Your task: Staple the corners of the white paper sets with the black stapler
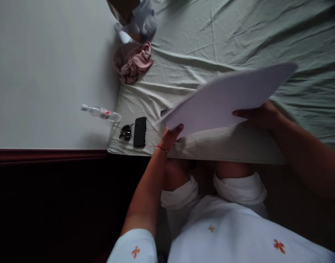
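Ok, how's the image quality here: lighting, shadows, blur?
Head view: dim overall, the lower left nearly black; soft shadow on the wall beside the pink cloth; no strong glare on the white paper, whose left end looks smeared, perhaps by motion; left hand and right hand a little soft but readable; bottle label too unclear to read.

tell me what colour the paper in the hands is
White, slightly lilac-tinged: the paper shows in the head view.

legible text: none. clear plastic bottle, one: label bearing a red mark and a dark patch, too small and blurred to read; brand, wording and any numbers indecipherable.
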A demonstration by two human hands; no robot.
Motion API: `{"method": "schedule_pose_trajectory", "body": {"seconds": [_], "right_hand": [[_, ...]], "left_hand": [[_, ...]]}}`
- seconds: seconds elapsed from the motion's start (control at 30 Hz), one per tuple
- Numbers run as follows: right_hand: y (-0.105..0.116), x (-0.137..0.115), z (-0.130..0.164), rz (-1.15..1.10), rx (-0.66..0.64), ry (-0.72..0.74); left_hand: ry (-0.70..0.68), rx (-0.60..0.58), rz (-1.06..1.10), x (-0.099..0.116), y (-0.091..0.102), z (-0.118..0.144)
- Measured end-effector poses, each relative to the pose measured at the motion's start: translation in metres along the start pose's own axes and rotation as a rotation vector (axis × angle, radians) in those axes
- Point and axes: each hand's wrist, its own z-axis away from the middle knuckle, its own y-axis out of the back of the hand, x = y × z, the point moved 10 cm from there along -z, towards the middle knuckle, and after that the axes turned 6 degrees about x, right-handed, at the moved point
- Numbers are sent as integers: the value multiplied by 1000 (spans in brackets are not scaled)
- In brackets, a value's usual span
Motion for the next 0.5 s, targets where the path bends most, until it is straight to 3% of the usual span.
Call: {"method": "schedule_pose_trajectory", "body": {"seconds": [0.13,0.27,0.5], "right_hand": [[0,1,6,-46,16,-71],[3,0,8,-117,58,-97],[19,2,0,-193,165,-87]], "left_hand": [[-3,-3,-24,5,-7,0],[24,4,87,13,-7,-1],[150,-155,221,8,-26,7]]}}
